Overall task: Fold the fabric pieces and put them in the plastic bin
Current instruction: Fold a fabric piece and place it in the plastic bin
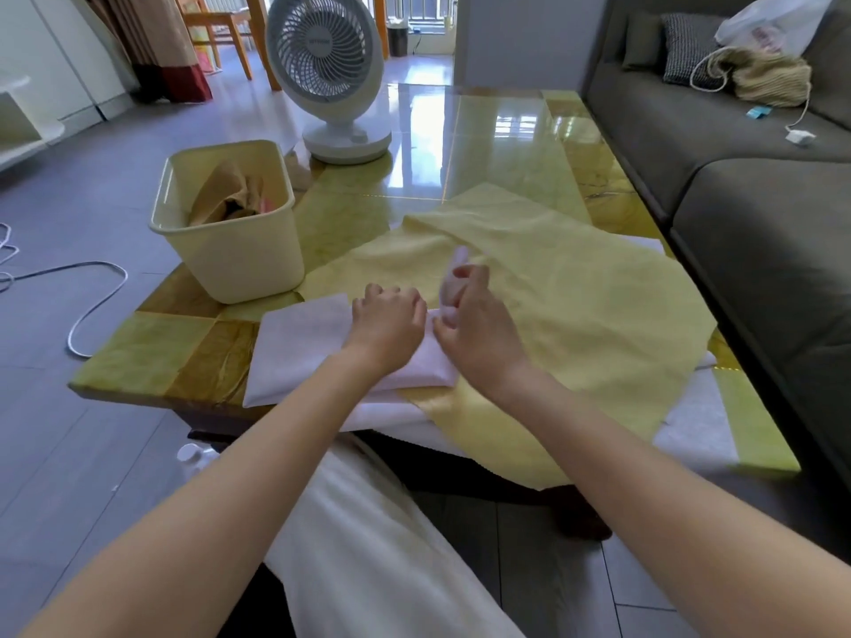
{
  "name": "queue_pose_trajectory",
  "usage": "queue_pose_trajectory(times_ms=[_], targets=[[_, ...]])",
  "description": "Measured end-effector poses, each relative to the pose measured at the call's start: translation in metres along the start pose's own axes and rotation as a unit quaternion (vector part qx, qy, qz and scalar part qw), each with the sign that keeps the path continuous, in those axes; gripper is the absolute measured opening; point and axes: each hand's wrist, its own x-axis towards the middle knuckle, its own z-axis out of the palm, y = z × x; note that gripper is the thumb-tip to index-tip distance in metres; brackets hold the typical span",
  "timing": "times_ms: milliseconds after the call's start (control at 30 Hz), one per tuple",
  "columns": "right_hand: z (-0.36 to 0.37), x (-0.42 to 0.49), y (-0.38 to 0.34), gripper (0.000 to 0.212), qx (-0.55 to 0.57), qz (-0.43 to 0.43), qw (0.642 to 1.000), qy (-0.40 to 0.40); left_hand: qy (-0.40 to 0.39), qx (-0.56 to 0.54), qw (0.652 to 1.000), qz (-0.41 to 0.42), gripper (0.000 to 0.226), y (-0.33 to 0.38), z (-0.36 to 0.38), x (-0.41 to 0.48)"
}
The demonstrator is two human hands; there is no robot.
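Though blurred where lifted, white fabric (299, 333), seemingly half-folded, smooth.

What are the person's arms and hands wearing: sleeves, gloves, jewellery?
The left forearm and right forearm are bare to the picture's lower edge, no sleeves in view. The left hand and right hand are ungloved; no watch or bracelet at either wrist.

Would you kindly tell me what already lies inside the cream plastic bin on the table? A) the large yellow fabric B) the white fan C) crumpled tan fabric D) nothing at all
C: crumpled tan fabric shows inside the bin, while the yellow fabric lies spread on the table and the fan stands behind the bin.
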Motion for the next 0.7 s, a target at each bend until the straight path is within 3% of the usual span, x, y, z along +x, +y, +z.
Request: queue_pose_trajectory(times_ms=[67,200,333,500,700], targets=[[0.015,-0.005,-0.005,0.047,0.019,-0.027,0.999,-0.030,0.019,-0.058,0.998,-0.022,0.034,-0.004,-0.012,-0.001],[0.033,-0.012,-0.005,0.047,0.025,-0.044,0.995,-0.084,-0.033,-0.169,0.982,-0.076,0.047,-0.020,-0.025,-0.002],[0.037,-0.017,0.001,0.050,-0.056,-0.052,0.993,-0.092,-0.030,-0.146,0.983,-0.106,0.028,-0.039,-0.020,0.003],[0.033,-0.021,0.017,0.040,-0.185,-0.043,0.979,-0.078,-0.041,-0.107,0.982,-0.148,0.037,-0.052,-0.011,0.003],[0.034,-0.030,0.035,0.036,-0.198,-0.088,0.969,-0.115,-0.086,-0.067,0.980,-0.167,0.043,-0.062,0.002,-0.004]])
